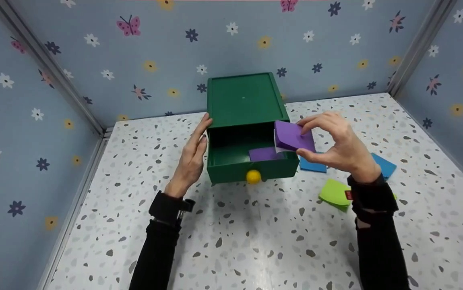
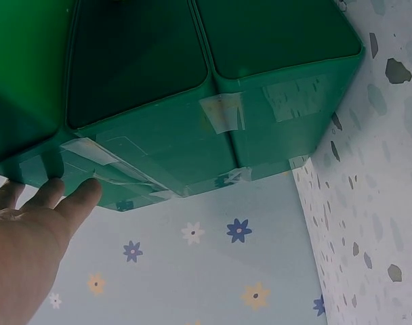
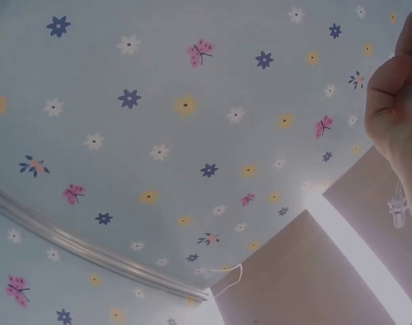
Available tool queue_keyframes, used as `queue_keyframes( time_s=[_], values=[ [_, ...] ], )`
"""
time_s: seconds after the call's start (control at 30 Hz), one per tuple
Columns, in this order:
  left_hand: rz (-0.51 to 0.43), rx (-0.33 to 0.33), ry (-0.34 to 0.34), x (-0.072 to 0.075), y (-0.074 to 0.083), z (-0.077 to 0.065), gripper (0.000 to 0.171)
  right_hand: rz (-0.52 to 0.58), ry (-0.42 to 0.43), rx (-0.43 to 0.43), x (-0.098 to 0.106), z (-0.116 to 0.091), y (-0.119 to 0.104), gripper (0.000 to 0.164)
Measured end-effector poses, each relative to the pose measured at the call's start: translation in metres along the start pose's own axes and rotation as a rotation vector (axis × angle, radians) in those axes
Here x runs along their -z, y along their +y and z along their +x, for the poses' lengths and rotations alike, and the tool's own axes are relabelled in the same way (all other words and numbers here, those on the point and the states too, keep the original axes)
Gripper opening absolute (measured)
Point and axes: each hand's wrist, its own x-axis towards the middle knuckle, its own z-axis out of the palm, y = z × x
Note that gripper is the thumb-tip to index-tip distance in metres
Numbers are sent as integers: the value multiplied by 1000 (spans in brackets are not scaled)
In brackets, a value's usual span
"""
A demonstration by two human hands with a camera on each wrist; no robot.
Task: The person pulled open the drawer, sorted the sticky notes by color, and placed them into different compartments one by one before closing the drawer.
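A green drawer box (image 1: 242, 100) stands against the back wall, its open drawer (image 1: 228, 173) showing a yellow knob (image 1: 253, 177) in front. Inside the drawer, toward the right, lies a purple sheet or pad (image 1: 264, 154). My right hand (image 1: 338, 141) pinches a purple sticky note pad (image 1: 294, 136) between thumb and fingers, tilted over the drawer's right edge. With extended fingers, my left hand (image 1: 190, 164) rests against the box's left side. In the left wrist view, those fingers (image 2: 78, 203) touch the green side, where clear tape runs across the seams.
Right of the box lie a blue pad (image 1: 313, 166), another blue pad (image 1: 383, 164) partly behind the right wrist, and a lime-green pad (image 1: 333, 192). Flower-patterned walls (image 1: 191, 56) enclose the speckled tabletop (image 1: 215, 257) at the back and sides.
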Motion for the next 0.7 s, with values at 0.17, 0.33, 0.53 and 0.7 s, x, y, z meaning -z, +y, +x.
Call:
queue_keyframes(
  time_s=[0.17,0.33,0.53,0.7],
  values=[
    [-7,-8,-1,1,-1,0,44,-64,-28,-8,-12,2,-3,29],
    [-26,-8,-11,1,-3,0,45,-96,-42,6,-21,4,-5,33],
    [-36,-15,-7,0,-18,0,45,-82,-25,62,-32,6,-7,39],
    [-16,-53,9,-1,-39,3,44,-39,6,49,-43,9,-11,37]
  ],
)
